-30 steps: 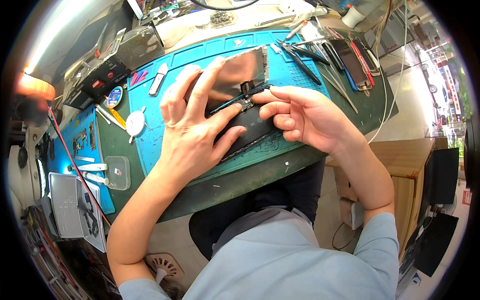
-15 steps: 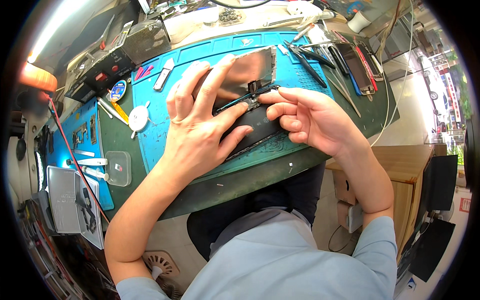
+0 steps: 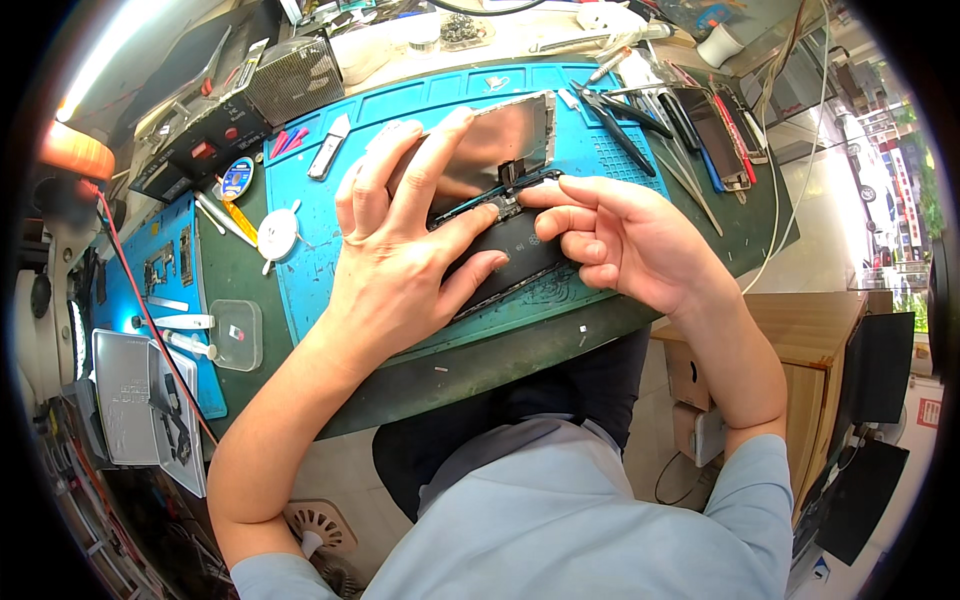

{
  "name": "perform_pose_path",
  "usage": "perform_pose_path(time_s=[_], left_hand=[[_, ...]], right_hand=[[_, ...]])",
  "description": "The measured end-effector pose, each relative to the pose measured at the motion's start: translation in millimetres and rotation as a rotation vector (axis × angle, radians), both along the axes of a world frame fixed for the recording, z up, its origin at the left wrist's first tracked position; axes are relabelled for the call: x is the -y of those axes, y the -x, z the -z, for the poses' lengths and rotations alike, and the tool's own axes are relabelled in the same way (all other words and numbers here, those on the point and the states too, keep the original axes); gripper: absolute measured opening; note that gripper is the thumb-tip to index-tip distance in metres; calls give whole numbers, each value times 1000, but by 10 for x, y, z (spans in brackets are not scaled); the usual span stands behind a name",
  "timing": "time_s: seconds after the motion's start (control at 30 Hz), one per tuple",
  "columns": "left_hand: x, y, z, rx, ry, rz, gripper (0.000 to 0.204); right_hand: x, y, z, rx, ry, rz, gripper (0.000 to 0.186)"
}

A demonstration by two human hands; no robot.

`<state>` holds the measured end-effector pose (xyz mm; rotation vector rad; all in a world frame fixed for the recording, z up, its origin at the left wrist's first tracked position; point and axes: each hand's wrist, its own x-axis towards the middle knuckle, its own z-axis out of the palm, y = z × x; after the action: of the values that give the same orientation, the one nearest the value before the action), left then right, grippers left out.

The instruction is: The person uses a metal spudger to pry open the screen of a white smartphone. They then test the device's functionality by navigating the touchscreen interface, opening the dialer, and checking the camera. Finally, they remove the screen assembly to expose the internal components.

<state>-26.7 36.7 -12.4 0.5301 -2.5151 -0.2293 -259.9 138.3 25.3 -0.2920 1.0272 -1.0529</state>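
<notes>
An opened smartphone lies tilted on the blue work mat. Its black battery side faces up toward me, and the detached screen panel leans up behind it, joined by a short dark flex cable. My left hand spans both parts. Its index fingertip presses beside the cable, the thumb rests on the battery, and the other fingers support the screen. At the phone's right end, my right hand has bent fingers, with thumb and index tips close together against the edge by the connectors. Anything tiny between those tips is hidden.
Pliers, tweezers and another phone screen lie at right. On the left are a solder spool, a white round container, a clear box and an open metal case. A black device stands behind.
</notes>
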Motion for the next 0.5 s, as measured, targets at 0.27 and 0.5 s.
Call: perform_pose_path(time_s=[0.27, 0.5], left_hand=[[-5, 8, 5, -6, 9, -1, 33], [-3, 14, -2, -8, 2, 8, 33]], right_hand=[[51, 67, 2, 97, -33, -1, 33], [83, 97, 61, 93, -42, -2, 34]])
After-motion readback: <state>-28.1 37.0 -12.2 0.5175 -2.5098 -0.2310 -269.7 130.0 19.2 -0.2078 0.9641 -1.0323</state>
